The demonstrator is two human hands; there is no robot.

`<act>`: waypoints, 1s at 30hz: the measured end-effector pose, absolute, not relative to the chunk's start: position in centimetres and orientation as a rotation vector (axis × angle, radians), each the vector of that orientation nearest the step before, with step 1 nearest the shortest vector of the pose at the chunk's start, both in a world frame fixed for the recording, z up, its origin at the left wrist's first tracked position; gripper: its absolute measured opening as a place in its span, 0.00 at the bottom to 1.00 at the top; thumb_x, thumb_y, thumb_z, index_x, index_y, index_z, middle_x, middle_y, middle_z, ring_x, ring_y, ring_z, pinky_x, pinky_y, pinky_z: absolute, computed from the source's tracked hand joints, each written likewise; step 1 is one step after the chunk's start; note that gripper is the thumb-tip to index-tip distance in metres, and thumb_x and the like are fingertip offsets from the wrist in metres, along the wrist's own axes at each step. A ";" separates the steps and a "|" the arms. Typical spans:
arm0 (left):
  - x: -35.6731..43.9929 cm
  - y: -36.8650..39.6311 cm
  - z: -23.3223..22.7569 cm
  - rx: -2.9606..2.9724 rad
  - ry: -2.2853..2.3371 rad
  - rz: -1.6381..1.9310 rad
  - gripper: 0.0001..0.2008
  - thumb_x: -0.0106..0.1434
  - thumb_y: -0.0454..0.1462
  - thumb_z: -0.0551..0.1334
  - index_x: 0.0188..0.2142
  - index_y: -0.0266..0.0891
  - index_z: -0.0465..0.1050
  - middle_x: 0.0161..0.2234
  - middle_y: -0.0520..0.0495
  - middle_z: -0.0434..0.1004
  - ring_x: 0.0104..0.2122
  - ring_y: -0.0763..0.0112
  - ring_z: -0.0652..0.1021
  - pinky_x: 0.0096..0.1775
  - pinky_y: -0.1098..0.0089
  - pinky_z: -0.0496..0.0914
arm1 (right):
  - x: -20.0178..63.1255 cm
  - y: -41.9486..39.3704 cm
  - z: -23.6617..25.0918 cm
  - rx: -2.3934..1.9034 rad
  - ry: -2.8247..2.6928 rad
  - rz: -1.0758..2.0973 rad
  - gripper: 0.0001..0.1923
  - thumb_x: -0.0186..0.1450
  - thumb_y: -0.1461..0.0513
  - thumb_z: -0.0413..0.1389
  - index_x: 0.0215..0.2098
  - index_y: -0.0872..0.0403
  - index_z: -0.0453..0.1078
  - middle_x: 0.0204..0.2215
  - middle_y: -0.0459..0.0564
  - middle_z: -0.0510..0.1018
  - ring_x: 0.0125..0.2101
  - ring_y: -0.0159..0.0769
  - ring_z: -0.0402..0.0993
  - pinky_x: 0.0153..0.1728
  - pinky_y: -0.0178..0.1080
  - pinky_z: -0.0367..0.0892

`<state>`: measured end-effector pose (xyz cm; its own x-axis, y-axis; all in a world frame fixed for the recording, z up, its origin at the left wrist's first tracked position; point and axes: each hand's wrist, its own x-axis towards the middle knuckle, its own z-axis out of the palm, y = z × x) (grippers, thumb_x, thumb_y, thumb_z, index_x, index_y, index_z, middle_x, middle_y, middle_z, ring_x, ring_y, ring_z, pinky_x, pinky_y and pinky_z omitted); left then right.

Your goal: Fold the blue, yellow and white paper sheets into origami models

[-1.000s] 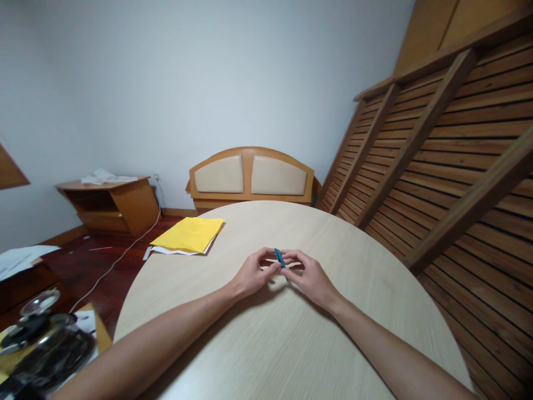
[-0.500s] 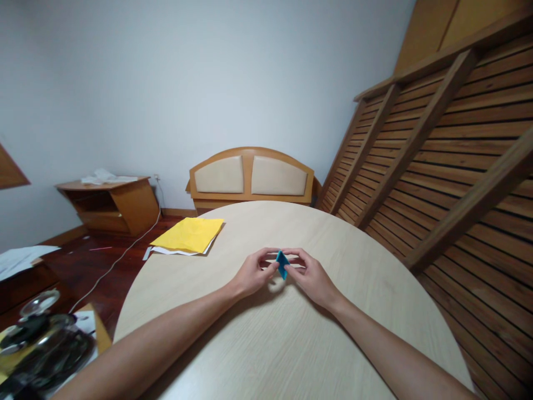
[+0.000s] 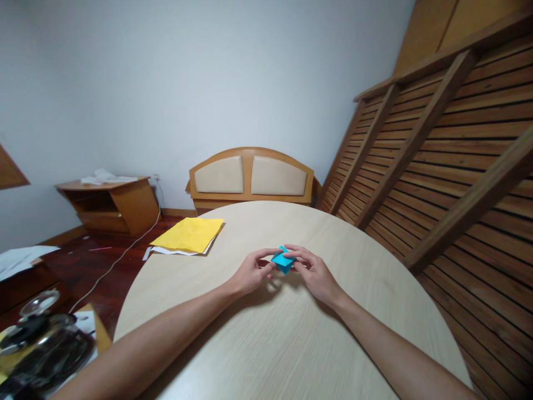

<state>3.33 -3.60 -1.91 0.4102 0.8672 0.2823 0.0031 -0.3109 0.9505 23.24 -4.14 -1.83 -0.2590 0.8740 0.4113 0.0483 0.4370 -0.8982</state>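
A small folded piece of blue paper (image 3: 283,260) is held just above the round pale wooden table (image 3: 291,344), near its middle. My left hand (image 3: 250,273) pinches its left side with thumb and fingers. My right hand (image 3: 314,273) pinches its right side, fingers curled over the top edge. The paper's flat face is turned up towards me. Both forearms stretch across the tabletop from the near edge.
A stack of yellow and white paper sheets (image 3: 189,235) lies at the table's far left edge. A padded wooden bench (image 3: 251,178) stands behind the table. A slatted wooden structure (image 3: 449,161) leans at the right. Dark objects (image 3: 41,344) and a low cabinet (image 3: 110,203) are at left.
The blue paper has turned from edge-on to showing its broad face. Both hands stayed together and shifted slightly.
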 end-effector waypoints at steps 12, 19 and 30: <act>3.4 -3.5 -1.7 1.651 0.856 1.113 0.24 0.59 0.47 0.69 0.51 0.37 0.75 0.47 0.36 0.78 0.34 0.66 0.79 0.32 0.68 0.71 | 23.4 -3.9 -2.0 -0.834 -1.699 1.025 0.10 0.62 0.60 0.56 0.38 0.52 0.78 0.56 0.54 0.74 0.52 0.43 0.73 0.49 0.43 0.71; 3.5 -3.4 -1.8 1.701 0.832 1.226 0.21 0.58 0.39 0.69 0.49 0.36 0.72 0.49 0.37 0.76 0.41 0.64 0.78 0.43 0.64 0.73 | 22.9 -4.3 -2.4 -0.939 -1.685 0.973 0.14 0.60 0.57 0.61 0.40 0.51 0.63 0.39 0.48 0.76 0.35 0.36 0.77 0.34 0.38 0.72; 3.9 -3.7 -2.3 1.737 0.887 1.149 0.16 0.59 0.40 0.67 0.45 0.34 0.73 0.44 0.39 0.77 0.33 0.70 0.76 0.33 0.70 0.71 | 22.1 -4.9 -3.0 -0.908 -1.696 1.046 0.31 0.59 0.61 0.62 0.56 0.49 0.53 0.43 0.50 0.77 0.37 0.36 0.77 0.38 0.39 0.71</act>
<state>3.92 -3.68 -2.26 0.3260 0.8834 0.3367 0.1018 -0.3869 0.9165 22.08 -4.90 -3.04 -0.3082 0.8967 0.3177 0.1183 0.3675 -0.9225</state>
